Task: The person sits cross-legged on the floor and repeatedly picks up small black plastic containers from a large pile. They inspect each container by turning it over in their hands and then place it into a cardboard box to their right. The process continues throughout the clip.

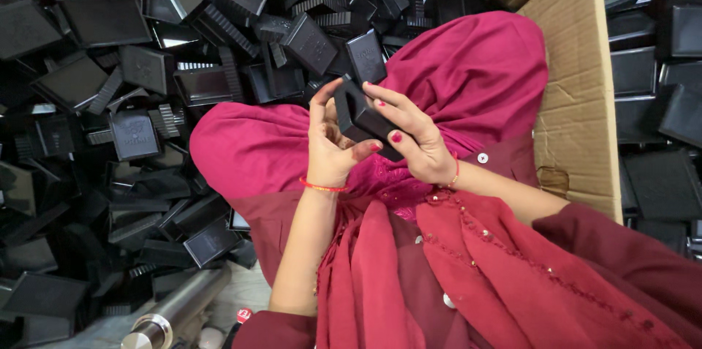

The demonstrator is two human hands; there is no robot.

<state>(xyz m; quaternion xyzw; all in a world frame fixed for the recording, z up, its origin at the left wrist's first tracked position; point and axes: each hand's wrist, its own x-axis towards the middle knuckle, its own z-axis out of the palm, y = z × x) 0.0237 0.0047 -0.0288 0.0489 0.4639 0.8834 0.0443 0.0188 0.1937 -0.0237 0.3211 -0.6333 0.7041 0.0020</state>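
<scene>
Both my hands hold one black square plastic cap [360,116] above my lap, which is covered in magenta cloth [468,71]. My left hand [330,145] cups the cap from the left, thumb and fingers curled on its edge. My right hand [411,133] grips it from the right, fingers laid over its top and near side. Another black cap [365,56] lies on the cloth just above my hands.
A big heap of black square plastic caps [131,85] fills the left and top. An open cardboard box [578,78] at the right holds stacked caps [658,71]. A metal cylinder [172,312] lies at the bottom left.
</scene>
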